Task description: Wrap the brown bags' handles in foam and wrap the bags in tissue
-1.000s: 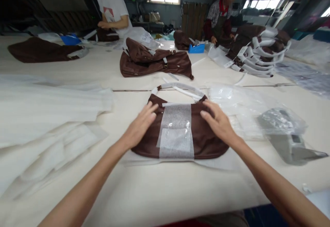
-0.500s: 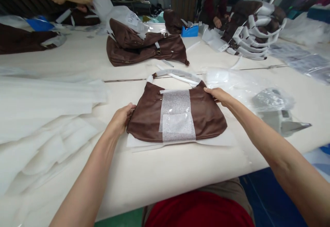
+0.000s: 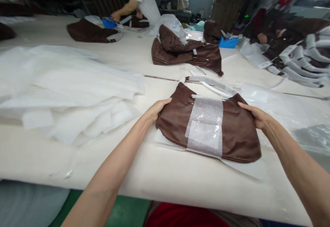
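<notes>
A brown handbag [image 3: 238, 134] lies front up, with a band of clear speckled wrap [image 3: 206, 117] round its middle and a white-wrapped handle [image 3: 213, 84] at its top. My left hand [image 3: 161, 108] grips the bag's upper left side, thumb on the front and fingers hidden behind the edge. On the opposite side my right hand [image 3: 257, 115] holds the upper right edge, its thumb on the front. Under the bag, white tissue paper [image 3: 249, 168] sticks out along the lower edge.
White sheets [image 3: 69, 79] are heaped to the left. Brown bags [image 3: 185, 51] lie behind, near a blue tape dispenser [image 3: 228, 42]. Clear plastic bags [image 3: 278, 106] spread at the right. Two co-workers are across the table [image 3: 129, 165], beside more bags with wrapped handles [image 3: 304, 60].
My view has swung left, so everything sits further right. My left hand has slid up the bag's side and its thumb now rests on the front. My right hand still holds its side.
</notes>
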### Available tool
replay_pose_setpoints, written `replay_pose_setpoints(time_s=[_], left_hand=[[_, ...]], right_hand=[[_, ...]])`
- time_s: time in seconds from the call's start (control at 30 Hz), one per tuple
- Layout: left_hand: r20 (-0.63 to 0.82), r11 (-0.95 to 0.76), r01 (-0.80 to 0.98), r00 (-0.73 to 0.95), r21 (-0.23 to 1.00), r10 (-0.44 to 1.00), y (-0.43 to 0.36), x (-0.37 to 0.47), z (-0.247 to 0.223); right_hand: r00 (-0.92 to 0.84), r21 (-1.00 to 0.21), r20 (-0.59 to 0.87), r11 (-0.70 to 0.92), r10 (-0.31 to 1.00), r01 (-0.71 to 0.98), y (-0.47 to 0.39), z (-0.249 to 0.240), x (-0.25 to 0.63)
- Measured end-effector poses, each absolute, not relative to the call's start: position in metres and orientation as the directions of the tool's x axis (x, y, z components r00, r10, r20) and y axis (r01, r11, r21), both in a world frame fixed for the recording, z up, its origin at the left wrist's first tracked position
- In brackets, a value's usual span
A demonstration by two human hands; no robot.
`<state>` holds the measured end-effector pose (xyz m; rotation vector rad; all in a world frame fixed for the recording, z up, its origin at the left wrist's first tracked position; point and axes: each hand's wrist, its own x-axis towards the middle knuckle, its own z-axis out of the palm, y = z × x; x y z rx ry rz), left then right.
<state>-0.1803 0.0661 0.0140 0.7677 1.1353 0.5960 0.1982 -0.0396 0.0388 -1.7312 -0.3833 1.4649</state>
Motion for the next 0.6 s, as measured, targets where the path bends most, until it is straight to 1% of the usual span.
replay_pose_setpoints(time_s=[0.03,0.1,0.17,0.27,0.37,0.43,0.5,0.6], left_hand=[[-0.567,0.617,-0.055,0.338,0.785,0.751,0.066,-0.181,0.014],[-0.561,0.631,-0.093,0.373,0.77,0.739,0.066,-0.183,0.013],[-0.554,0.651,-0.132,0.417,0.748,0.721,0.066,-0.184,0.011],[-0.532,0.689,-0.198,0.502,0.697,0.682,0.067,-0.184,0.01],[-0.454,0.697,-0.312,0.576,0.646,0.68,0.067,-0.183,0.015],[-0.391,0.684,-0.385,0.605,0.619,0.694,0.066,-0.182,0.021],[-0.343,0.672,-0.431,0.621,0.602,0.705,0.064,-0.182,0.028],[-0.296,0.657,-0.462,0.634,0.596,0.715,0.06,-0.181,0.044]], right_hand=[[0.274,-0.715,-0.699,-0.625,0.661,-0.313,-0.04,0.038,0.199],[0.272,-0.696,-0.717,-0.632,0.642,-0.341,-0.04,0.035,0.2],[0.273,-0.664,-0.747,-0.668,0.606,-0.335,-0.039,0.032,0.2],[0.287,-0.59,-0.806,-0.74,0.518,-0.321,-0.034,0.023,0.201],[0.252,-0.541,-0.84,-0.78,0.481,-0.314,-0.029,0.014,0.206],[0.217,-0.521,-0.852,-0.809,0.476,-0.272,-0.026,0.01,0.21],[0.18,-0.521,-0.852,-0.831,0.492,-0.195,-0.026,0.008,0.213],[0.116,-0.582,-0.81,-0.812,0.574,-0.044,-0.029,0.007,0.213]])
